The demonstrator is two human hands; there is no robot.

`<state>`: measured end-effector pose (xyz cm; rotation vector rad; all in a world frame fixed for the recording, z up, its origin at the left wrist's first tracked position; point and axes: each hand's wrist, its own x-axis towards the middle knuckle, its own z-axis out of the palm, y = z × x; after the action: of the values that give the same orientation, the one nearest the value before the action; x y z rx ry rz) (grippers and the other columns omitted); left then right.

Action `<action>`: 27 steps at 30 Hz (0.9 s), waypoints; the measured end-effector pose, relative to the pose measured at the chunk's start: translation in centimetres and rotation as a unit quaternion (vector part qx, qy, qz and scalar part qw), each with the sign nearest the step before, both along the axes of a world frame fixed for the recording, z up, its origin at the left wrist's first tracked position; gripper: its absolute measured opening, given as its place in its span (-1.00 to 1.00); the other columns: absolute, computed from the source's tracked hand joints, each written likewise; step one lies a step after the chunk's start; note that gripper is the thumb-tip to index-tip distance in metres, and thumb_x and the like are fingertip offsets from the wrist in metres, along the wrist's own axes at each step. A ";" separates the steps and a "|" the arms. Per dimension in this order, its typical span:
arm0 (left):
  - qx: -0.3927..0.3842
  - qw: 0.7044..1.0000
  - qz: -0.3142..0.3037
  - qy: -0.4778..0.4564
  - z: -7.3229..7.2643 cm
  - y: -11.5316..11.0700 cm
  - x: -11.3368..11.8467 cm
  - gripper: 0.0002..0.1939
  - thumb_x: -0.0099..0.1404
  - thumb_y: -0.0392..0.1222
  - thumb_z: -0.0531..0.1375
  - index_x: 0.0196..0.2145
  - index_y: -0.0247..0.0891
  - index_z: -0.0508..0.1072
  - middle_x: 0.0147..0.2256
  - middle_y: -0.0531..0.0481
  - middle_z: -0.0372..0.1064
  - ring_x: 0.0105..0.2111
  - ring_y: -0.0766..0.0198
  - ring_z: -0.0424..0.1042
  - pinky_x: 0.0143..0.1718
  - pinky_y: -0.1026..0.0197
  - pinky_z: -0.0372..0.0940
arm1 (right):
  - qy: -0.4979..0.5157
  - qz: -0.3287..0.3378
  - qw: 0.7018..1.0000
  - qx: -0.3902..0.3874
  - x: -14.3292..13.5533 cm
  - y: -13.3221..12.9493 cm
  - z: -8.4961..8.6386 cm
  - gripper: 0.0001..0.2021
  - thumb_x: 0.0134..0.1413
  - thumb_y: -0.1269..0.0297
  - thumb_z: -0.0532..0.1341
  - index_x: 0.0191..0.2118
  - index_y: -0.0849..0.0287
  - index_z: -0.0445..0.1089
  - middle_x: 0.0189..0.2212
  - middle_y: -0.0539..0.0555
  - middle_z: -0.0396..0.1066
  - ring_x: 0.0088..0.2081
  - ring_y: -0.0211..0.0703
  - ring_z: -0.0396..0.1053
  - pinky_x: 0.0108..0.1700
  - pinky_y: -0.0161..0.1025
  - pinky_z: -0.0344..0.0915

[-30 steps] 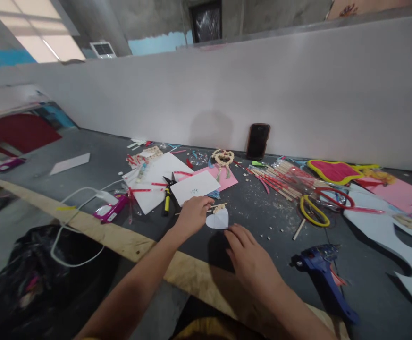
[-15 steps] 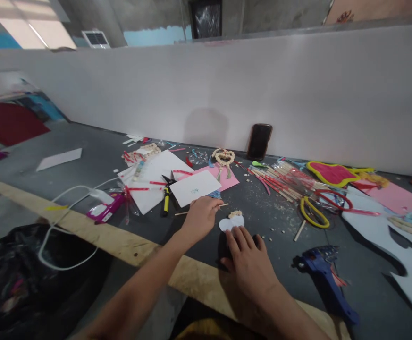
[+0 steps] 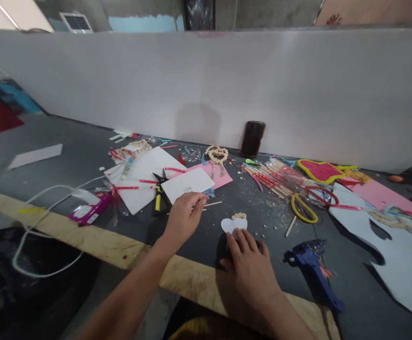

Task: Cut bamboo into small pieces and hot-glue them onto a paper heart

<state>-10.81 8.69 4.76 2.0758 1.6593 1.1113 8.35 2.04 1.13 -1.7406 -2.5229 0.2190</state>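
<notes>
A small white paper heart (image 3: 228,225) lies beneath the fingertips of my right hand (image 3: 253,267), which keeps hold of its lower part; my fingers hide that part. Small pale wooden pieces (image 3: 239,216) line the heart's upper right edge. To the left, my left hand (image 3: 183,217) has its thumb and fingers pinched together above a thin wooden stick (image 3: 213,204). Whatever sits in that pinch is too small to make out. Just beyond the left hand is a white card (image 3: 188,183) with writing, beside black-and-yellow pliers (image 3: 158,198).
A blue glue gun (image 3: 314,269) rests right of my right hand. Yellow-handled scissors (image 3: 304,210) and red-striped sticks (image 3: 273,179) lie farther back. A phone (image 3: 253,139) leans on the white partition. At left are a magenta device (image 3: 92,210) and white cable (image 3: 43,189).
My left hand has drawn left, away from the heart, along the stick. My right hand stays on the heart. The whole view has shifted slightly.
</notes>
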 end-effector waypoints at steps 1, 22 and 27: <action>-0.005 1.000 -0.001 -0.011 -0.1 -0.3 -0.1 -0.79 0.34 -0.17 0.01 -0.28 -0.21 0.43 -0.27 -0.01 0.47 -0.22 0.21 0.41 -0.16 0.18 0.24 | 0.010 0.000 1.000 0.003 0.1 0.0 0.1 -0.53 0.12 0.18 0.11 0.15 0.16 0.21 0.15 0.23 0.20 0.15 0.14 0.12 0.03 0.16 0.10; -0.090 0.977 -0.182 0.062 -2.2 -7.4 5.1 -0.74 0.33 -0.28 -0.09 -0.48 -0.24 0.27 -0.49 0.03 0.31 -0.43 0.27 0.27 -0.34 0.21 0.10 | 0.259 0.006 0.952 0.161 4.3 -3.6 -0.5 -0.76 0.16 0.39 0.05 -0.07 0.14 0.31 -0.17 0.14 0.42 -0.13 -0.14 0.40 -0.14 -0.19 0.39; -0.080 0.976 -0.198 0.048 -2.6 -8.4 6.4 -0.66 0.38 -0.20 -0.11 -0.51 -0.24 0.30 -0.50 0.04 0.33 -0.42 0.29 0.29 -0.33 0.24 0.10 | 0.270 -0.012 0.945 0.186 5.6 -5.6 -1.2 -0.76 0.16 0.38 0.05 -0.07 0.13 0.30 -0.18 0.13 0.43 -0.14 -0.16 0.41 -0.14 -0.22 0.39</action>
<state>-4.39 0.32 2.15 2.2484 1.2435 0.7355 13.97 -3.57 -0.06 -1.3370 -1.9905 0.1733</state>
